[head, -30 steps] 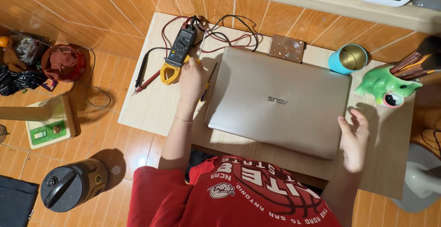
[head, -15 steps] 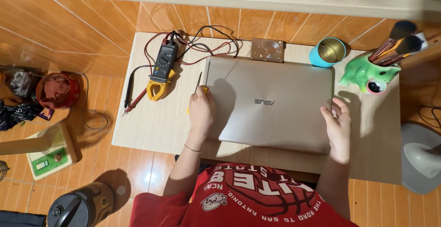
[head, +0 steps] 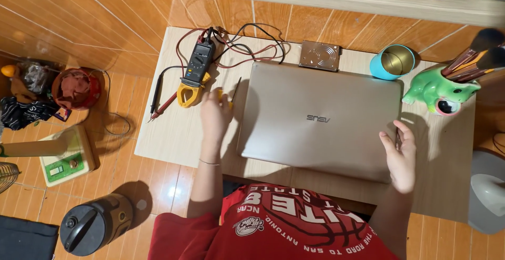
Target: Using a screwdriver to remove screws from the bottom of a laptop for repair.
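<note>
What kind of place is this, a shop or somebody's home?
Probably a home repair corner rather than a shop: a low table on a wooden floor, with a closed laptop, a clamp meter with probe leads and a bare hard drive.

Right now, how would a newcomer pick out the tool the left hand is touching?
Start at the closed gold laptop on the low wooden table. Just off its left edge, the left hand rests on a screwdriver. It is thin with a yellow handle and dark shaft, unlike the bulkier clamp meter further left.

red short-sleeved shirt (head: 284, 228) (white and black print), thin bracelet (head: 209, 162) on left wrist.
</note>
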